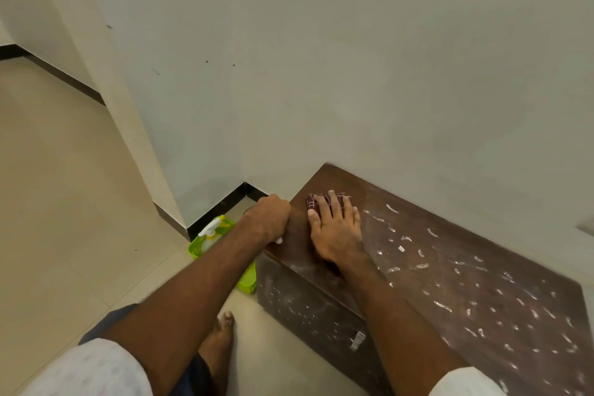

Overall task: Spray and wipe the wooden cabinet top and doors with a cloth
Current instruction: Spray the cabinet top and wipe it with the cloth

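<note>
A low dark wooden cabinet (466, 283) stands against the wall at the lower right, its top speckled with white streaks and dust. My right hand (336, 231) lies flat on a dark red patterned cloth (316, 201), pressing it onto the cabinet top near the far left corner. My left hand (268, 219) curls over the cabinet's left edge. A white spray bottle (210, 235) lies in a green basket (196, 249) on the floor, left of the cabinet. The cabinet door (321, 321) with a small metal handle (358, 340) faces me.
Pale walls meet in a corner behind the cabinet, with black skirting (221, 206) along the floor. Beige floor tiles spread to the left. My bare foot (220, 344) stands in front of the cabinet door.
</note>
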